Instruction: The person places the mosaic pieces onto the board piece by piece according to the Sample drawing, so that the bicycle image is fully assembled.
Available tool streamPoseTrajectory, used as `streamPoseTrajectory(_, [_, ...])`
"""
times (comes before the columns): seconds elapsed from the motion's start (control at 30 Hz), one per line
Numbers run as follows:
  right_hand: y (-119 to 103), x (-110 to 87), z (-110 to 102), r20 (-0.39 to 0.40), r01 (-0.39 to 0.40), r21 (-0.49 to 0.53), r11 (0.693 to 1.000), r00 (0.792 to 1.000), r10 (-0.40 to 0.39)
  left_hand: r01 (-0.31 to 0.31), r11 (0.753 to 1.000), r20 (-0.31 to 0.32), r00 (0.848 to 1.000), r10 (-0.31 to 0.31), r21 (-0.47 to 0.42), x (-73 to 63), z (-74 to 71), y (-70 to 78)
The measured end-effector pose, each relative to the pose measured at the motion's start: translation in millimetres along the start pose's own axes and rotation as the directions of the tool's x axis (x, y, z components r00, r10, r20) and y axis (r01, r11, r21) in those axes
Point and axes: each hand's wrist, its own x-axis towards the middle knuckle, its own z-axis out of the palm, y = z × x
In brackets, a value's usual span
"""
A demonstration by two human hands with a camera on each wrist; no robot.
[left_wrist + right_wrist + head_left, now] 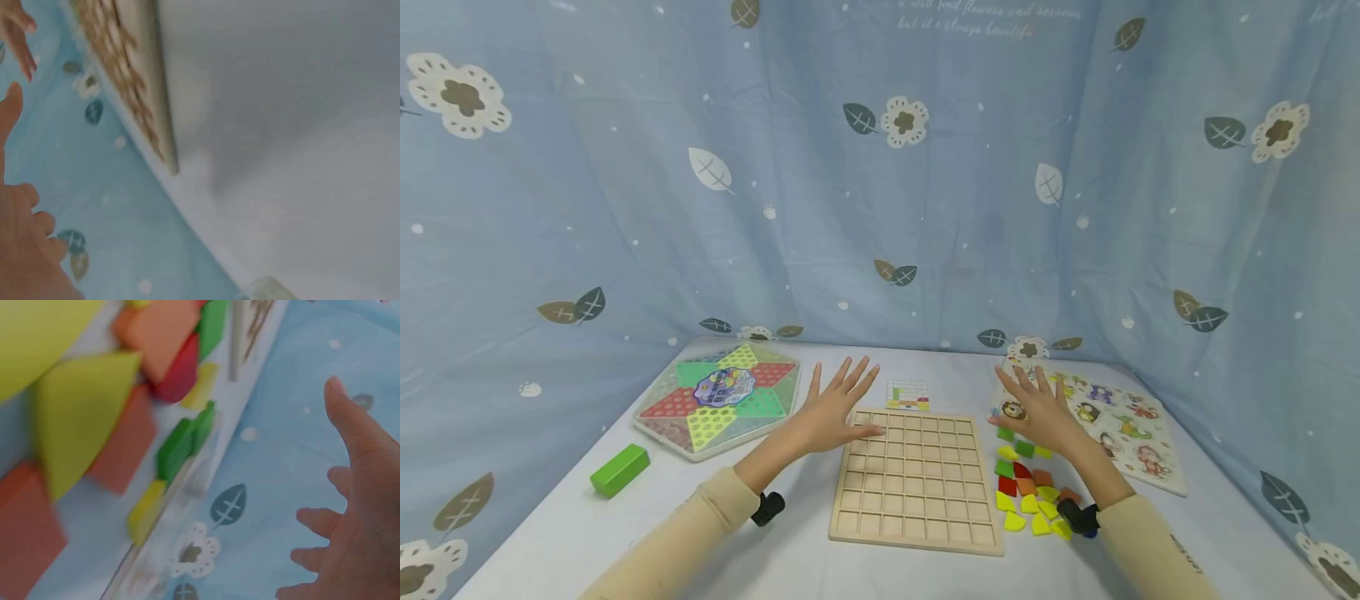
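Grid board (913, 483), wooden, lower centre of the head view: judged light and stiff, best gripped by opposite rims. Coloured pieces (1026, 487), lower right of centre: judged light, rigid, perhaps slippery; best pinched by the edges. Left hand (829, 419): fingers spread, nothing held, seen near the board's upper-left corner. Right hand (1043, 419): likewise spread and unladen, seen near the pieces.

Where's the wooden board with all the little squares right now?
In the head view, the wooden board lies low in the middle, on the white table, with coloured pieces to its right and a small card beyond its far edge.
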Motion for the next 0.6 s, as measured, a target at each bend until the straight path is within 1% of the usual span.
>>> streamPoseTrajectory(0.1, [5,-4.3,-1,0.014,0.022,0.016,1.000,1.000,-0.023,-0.023,0.995,0.096,0.995,0.032,-0.099,-6.5,1.6,2.0])
streamPoseTrajectory(0.17, [7,-6.6,0,0.031,0.041,0.041,0.998,0.999,-0.042,0.005,0.985,0.162,0.987,0.023,-0.174,-12.2,2.8,2.1])
streamPoseTrajectory(0.27, [12,-7.8,2,0.064,0.051,0.083,0.995,0.996,-0.057,0.079,0.958,0.241,0.971,-0.011,-0.275,-20.9,4.4,1.3])
streamPoseTrajectory(0.33, [15,-7.6,4,0.088,0.038,0.137,0.990,0.995,-0.050,0.112,0.946,0.283,0.959,-0.022,-0.303,-26.8,6.3,0.4])
streamPoseTrajectory(0.37, [18,-7.4,6,0.099,0.025,0.165,0.986,0.994,-0.042,0.118,0.945,0.303,0.953,-0.022,-0.304,-29.7,7.4,-0.3])
streamPoseTrajectory(0.5, [24,-6.9,12,0.122,0.005,0.231,0.973,0.992,-0.034,0.107,0.945,0.364,0.931,0.013,-0.308,-39.2,11.1,-4.6])
streamPoseTrajectory(0.6, [27,-6.9,15,0.130,0.022,0.235,0.972,0.990,-0.053,0.097,0.940,0.385,0.922,0.039,-0.328,-42.9,13.3,-9.4])
